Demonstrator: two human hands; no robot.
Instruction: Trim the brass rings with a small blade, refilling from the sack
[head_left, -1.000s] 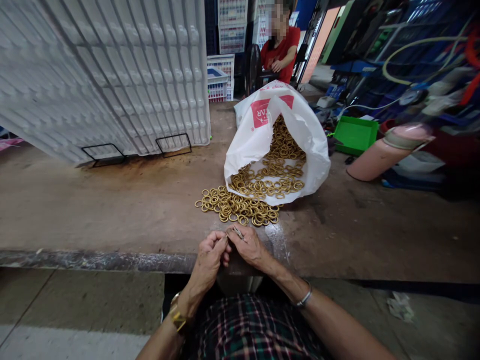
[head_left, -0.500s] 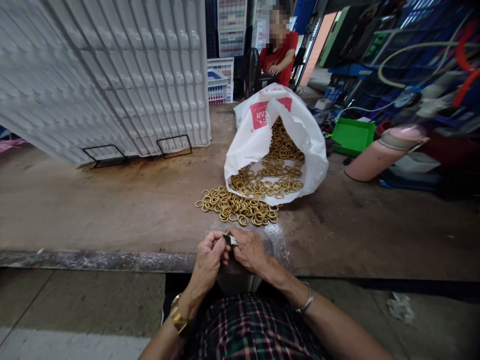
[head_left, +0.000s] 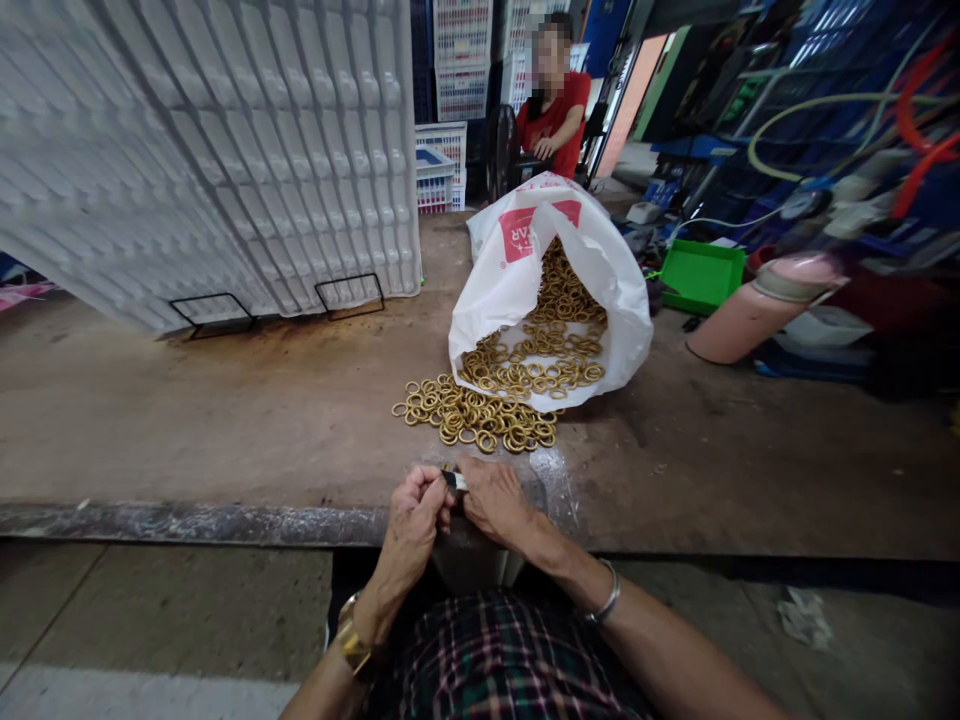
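Observation:
My left hand (head_left: 415, 508) and my right hand (head_left: 498, 502) meet close together above the front edge of the workbench. Both have closed fingers, pinching a small black-and-white piece (head_left: 454, 481) between them. Its black end lies at the left fingertips and the white end at the right; its kind is too small to tell. A speck of gold shows just behind the fingertips. Beyond the hands lies a loose heap of gold-coloured rings (head_left: 480, 415). It spills from the mouth of a white plastic sack (head_left: 495, 310) with a red label, which holds many more rings.
White ribbed panels (head_left: 300, 150) stand at the left behind black wire stands (head_left: 349, 293). To the right are a green tray (head_left: 701, 275) and a pink bottle (head_left: 757, 315). A person in a red shirt (head_left: 574, 110) sits behind the sack, near stacked crates (head_left: 461, 90).
The black-and-white piece and the fingertips have shifted very slightly left. Both hands keep their pinch, and the rings and sack stay in place. The view has tilted a little.

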